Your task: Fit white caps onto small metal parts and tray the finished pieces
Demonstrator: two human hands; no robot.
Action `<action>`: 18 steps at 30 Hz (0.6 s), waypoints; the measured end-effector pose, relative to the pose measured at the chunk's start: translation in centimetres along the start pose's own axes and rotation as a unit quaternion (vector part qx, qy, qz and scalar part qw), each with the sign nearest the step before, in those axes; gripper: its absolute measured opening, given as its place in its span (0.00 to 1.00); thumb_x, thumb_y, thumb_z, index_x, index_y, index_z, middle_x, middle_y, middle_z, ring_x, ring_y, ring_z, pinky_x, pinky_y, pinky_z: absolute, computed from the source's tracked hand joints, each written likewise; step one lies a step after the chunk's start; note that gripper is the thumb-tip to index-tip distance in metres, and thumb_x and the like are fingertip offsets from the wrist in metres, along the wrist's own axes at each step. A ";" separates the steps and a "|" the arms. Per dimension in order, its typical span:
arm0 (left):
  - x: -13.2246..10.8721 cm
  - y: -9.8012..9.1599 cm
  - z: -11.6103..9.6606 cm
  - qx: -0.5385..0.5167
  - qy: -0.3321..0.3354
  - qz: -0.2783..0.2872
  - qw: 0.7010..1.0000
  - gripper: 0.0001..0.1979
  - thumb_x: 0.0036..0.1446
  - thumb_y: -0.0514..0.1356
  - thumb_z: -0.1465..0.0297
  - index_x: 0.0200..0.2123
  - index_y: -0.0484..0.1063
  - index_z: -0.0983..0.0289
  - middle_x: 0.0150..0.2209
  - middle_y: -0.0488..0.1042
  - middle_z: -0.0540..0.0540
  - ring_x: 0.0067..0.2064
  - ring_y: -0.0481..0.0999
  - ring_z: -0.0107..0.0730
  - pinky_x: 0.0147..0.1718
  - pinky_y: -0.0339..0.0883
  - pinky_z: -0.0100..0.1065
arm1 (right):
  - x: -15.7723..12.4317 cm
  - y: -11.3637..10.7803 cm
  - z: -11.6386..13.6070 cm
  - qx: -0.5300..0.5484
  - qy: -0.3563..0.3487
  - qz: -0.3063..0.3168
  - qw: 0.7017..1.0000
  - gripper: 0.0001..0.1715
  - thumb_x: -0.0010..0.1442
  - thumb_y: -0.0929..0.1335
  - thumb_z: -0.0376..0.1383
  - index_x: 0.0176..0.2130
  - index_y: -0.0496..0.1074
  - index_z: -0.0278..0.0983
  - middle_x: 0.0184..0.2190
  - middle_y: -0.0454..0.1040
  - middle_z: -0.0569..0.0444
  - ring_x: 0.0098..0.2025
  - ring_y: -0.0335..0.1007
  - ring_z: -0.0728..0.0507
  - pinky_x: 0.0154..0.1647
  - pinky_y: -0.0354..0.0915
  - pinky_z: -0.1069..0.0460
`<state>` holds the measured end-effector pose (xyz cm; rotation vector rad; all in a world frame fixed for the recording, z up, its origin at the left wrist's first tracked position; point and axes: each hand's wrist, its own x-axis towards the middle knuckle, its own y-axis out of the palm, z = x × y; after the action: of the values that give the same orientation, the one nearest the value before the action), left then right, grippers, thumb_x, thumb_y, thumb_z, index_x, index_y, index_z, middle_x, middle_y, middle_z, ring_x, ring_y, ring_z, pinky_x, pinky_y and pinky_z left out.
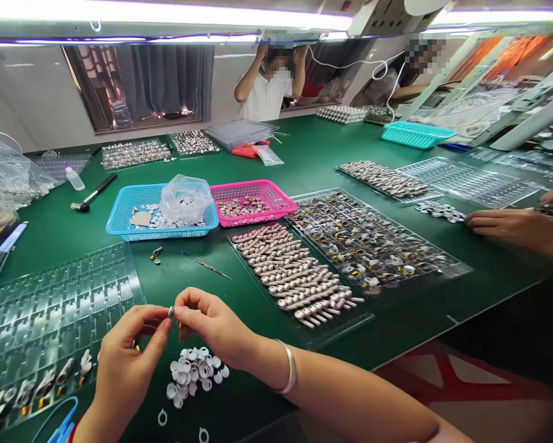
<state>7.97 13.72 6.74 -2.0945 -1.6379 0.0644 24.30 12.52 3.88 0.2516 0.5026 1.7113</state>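
My left hand (131,357) and my right hand (211,323) meet above the green table, both pinching one small part (171,312) with a silvery round end. An orange-gold piece shows below my right fingertips. Just under the hands lies a pile of small white rings (193,372). To the left is a clear tray (64,301) whose front row holds several earbud-like parts (45,383). Beyond my hands are tweezers (206,265) and a loose small part (156,255). A tray of beige stem-shaped pieces (294,271) sits to the right.
A blue basket (163,234) and a pink basket (258,216) stand behind the hands. Right of them lies a tray of small assemblies (368,240). Another person's hands (511,224) work at the right edge. A black-handled tool (94,194) lies at the back left.
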 end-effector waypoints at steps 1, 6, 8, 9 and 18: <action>0.0 0.1 0.1 0.018 0.025 -0.011 0.999 0.04 0.54 0.64 0.69 0.34 0.79 0.60 0.31 0.79 0.50 0.29 0.78 0.29 0.29 0.73 0.27 | 0.1 0.1 -0.1 0.033 0.019 -0.004 0.999 0.25 0.49 0.76 0.50 0.31 0.67 0.34 0.24 0.66 0.61 0.26 0.64 0.53 0.32 0.64 0.54; 0.0 0.6 0.5 0.085 0.089 -0.042 0.992 0.03 0.55 0.62 0.71 0.32 0.76 0.60 0.28 0.77 0.47 0.27 0.77 0.25 0.27 0.72 0.24 | 0.1 0.6 -0.4 0.115 0.072 -0.016 0.991 0.26 0.44 0.79 0.49 0.29 0.67 0.34 0.23 0.67 0.61 0.25 0.63 0.53 0.29 0.63 0.55; 0.0 0.7 0.6 0.102 0.095 -0.051 0.989 0.03 0.55 0.61 0.72 0.31 0.75 0.61 0.27 0.77 0.47 0.26 0.77 0.24 0.27 0.72 0.23 | 0.0 0.7 -0.5 0.122 0.080 -0.019 0.989 0.27 0.43 0.79 0.49 0.29 0.68 0.34 0.23 0.67 0.61 0.25 0.63 0.53 0.29 0.62 0.55; -0.1 0.7 0.6 0.112 0.097 -0.053 0.988 0.03 0.55 0.61 0.71 0.31 0.75 0.61 0.26 0.77 0.47 0.26 0.77 0.25 0.27 0.72 0.24 | 0.0 0.7 -0.5 0.125 0.084 -0.020 0.988 0.27 0.42 0.79 0.49 0.29 0.68 0.34 0.23 0.67 0.61 0.25 0.63 0.53 0.29 0.62 0.55; -0.1 0.4 1.5 0.166 0.103 -0.053 0.979 0.07 0.56 0.61 0.63 0.30 0.75 0.59 0.26 0.78 0.47 0.25 0.78 0.27 0.26 0.72 0.24 | 0.4 1.3 -0.6 0.121 0.072 -0.047 0.989 0.32 0.37 0.80 0.52 0.28 0.66 0.34 0.22 0.69 0.62 0.23 0.64 0.53 0.27 0.61 0.55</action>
<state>7.87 14.05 5.24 -1.7026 -1.4949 0.0765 22.86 12.60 3.92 0.2736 0.8185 1.5830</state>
